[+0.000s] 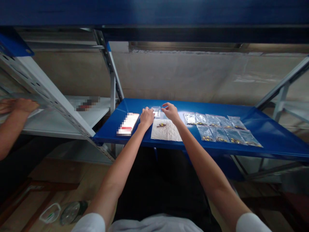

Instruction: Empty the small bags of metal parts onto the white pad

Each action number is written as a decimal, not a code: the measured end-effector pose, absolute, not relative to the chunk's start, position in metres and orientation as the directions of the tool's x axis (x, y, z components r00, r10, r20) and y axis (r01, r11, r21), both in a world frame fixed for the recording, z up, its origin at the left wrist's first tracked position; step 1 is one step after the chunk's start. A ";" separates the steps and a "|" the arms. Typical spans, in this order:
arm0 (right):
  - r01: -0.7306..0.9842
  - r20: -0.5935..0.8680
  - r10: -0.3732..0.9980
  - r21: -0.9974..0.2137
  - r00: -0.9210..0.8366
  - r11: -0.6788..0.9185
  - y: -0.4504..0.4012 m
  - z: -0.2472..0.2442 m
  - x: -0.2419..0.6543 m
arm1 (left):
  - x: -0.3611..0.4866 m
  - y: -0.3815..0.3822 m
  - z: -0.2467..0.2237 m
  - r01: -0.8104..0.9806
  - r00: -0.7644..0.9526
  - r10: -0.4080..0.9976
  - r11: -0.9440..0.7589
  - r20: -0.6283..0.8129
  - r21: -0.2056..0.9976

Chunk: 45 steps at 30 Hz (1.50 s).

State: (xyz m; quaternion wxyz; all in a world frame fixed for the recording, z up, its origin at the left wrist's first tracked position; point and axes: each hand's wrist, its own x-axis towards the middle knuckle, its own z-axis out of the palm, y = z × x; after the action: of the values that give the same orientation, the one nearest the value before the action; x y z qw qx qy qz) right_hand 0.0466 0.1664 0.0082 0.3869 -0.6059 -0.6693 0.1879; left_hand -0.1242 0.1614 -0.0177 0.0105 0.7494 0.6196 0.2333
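On the blue shelf, my left hand (146,116) has its fingers closed at the left edge of a small clear plastic zip bag (157,112). My right hand (171,111) is just right of that bag, thumb and fingers apart with nothing between them. Below both hands lies a white cloth (166,133), and on it a small pile of yellow and brown pieces (161,124). To the right, several filled zip bags (218,134) lie in two rows, with yellow and dark bits at their lower ends.
A phone-like device (127,124), partly blurred out, lies left of my left hand. Grey uprights (48,83) and an upper blue shelf (154,14) frame the space. At far left, another person's hands (19,105) are over a neighbouring grey shelf (96,112). A clear container (72,212) is on the floor.
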 end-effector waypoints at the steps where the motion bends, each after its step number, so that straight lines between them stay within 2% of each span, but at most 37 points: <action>1: 0.597 0.307 0.948 -0.778 0.089 0.196 0.156 0.011 0.054 | -0.121 0.157 -0.015 0.923 0.123 0.930 -0.236 0.348 0.305; 5: 0.285 0.280 0.916 -0.938 0.286 0.198 0.107 0.023 0.086 | -0.093 0.135 -0.009 0.881 0.195 0.884 -0.348 0.425 0.321; 9: 0.033 0.256 0.821 -0.960 0.510 0.279 0.064 0.042 0.102 | -0.049 0.120 -0.008 0.795 0.366 0.835 -0.510 0.410 0.329; 12: 0.010 0.321 0.722 -0.917 0.613 0.399 0.043 0.047 0.100 | -0.015 0.114 -0.007 0.729 0.493 0.778 -0.614 0.391 0.303; 15: -0.034 0.346 0.716 -0.888 0.606 0.458 0.029 0.037 0.094 | 0.014 0.112 -0.007 0.707 0.580 0.740 -0.665 0.342 0.240; 19: -0.154 0.219 0.713 -0.895 0.666 0.419 0.019 0.018 0.095 | 0.040 0.111 -0.011 0.706 0.622 0.733 -0.677 0.274 0.209; 25: -0.208 0.112 0.656 -0.897 0.746 0.389 0.008 0.009 0.117 | 0.055 0.118 -0.019 0.742 0.574 0.775 -0.629 0.265 0.231; 28: -0.205 0.090 0.669 -0.914 0.738 0.350 0.006 0.007 0.132 | 0.051 0.118 -0.017 0.749 0.552 0.787 -0.613 0.276 0.249; 32: -0.089 0.075 0.727 -0.979 0.683 0.184 0.016 -0.002 0.144 | 0.033 0.109 -0.007 0.759 0.502 0.802 -0.589 0.325 0.280; 34: -0.057 0.057 0.783 -0.991 0.619 0.118 0.024 -0.005 0.143 | 0.022 0.098 -0.001 0.751 0.465 0.801 -0.582 0.377 0.310; 36: -0.078 0.027 0.853 -0.994 0.521 0.079 0.030 -0.005 0.135 | 0.010 0.085 0.004 0.703 0.408 0.786 -0.595 0.464 0.390; 39: -0.138 0.042 0.934 -0.986 0.355 0.096 0.036 0.001 0.118 | -0.005 0.061 0.006 0.564 0.331 0.752 -0.642 0.570 0.519; 45: -0.271 0.108 0.977 -0.950 0.183 0.156 0.039 0.014 0.095 | -0.026 0.028 0.006 0.441 0.110 0.750 -0.625 0.652 0.644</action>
State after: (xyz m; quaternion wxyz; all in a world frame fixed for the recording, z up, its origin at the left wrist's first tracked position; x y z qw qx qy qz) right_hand 0.0946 0.0387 0.0141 0.6389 -0.4283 -0.4119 0.4885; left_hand -0.0256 0.0278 0.0060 0.1463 0.7304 0.4077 0.5281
